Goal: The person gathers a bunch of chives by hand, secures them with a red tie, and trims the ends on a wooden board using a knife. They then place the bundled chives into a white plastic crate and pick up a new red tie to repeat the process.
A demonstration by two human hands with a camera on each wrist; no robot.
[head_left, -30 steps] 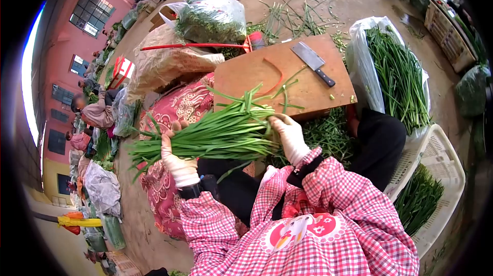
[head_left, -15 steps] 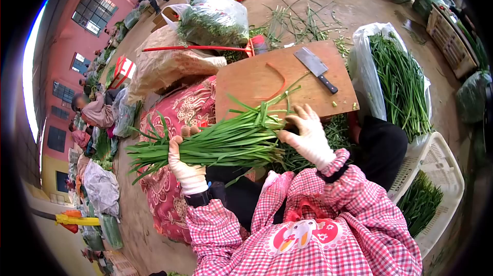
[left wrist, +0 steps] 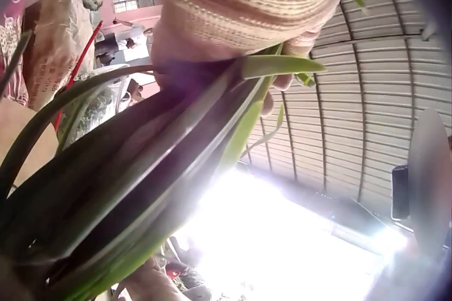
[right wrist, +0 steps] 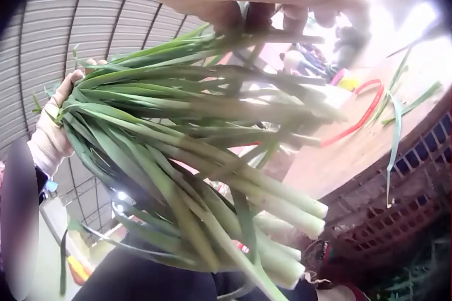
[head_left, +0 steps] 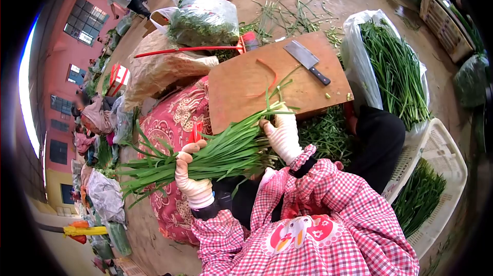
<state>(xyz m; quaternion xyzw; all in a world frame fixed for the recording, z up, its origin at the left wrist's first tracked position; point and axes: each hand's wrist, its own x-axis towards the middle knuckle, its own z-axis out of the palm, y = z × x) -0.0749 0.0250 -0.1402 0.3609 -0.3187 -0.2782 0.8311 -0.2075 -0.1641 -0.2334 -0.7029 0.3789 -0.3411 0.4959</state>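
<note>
A thick bunch of garlic chives (head_left: 231,147) lies across the lap, leaves to the left and pale cut stem ends to the right. My gloved left hand (head_left: 192,176) grips it around the leafy part, thumb and fingers curled over the leaves. At the stem end my right hand (head_left: 282,134), in a pale knitted glove, pinches a few stalks along the top of the bunch. Curled fingertips (right wrist: 258,15) show over these stalks in the right wrist view. Just beyond is a wooden board (head_left: 231,96) with a cleaver (head_left: 302,54) and a red strip (head_left: 275,76) on it.
To the right stand a plastic bag of chives (head_left: 390,70) and a white crate (head_left: 447,147) with more greens. Trimmings (head_left: 323,137) lie under the board's near edge. A red-handled tool (head_left: 190,49) and a full clear bag (head_left: 205,19) are behind. Other people sit at left.
The right hand opened its fingers off the stem end, then closed on stalks along the bunch's upper side. The left hand keeps its hold, and its end of the bunch has dipped slightly.
</note>
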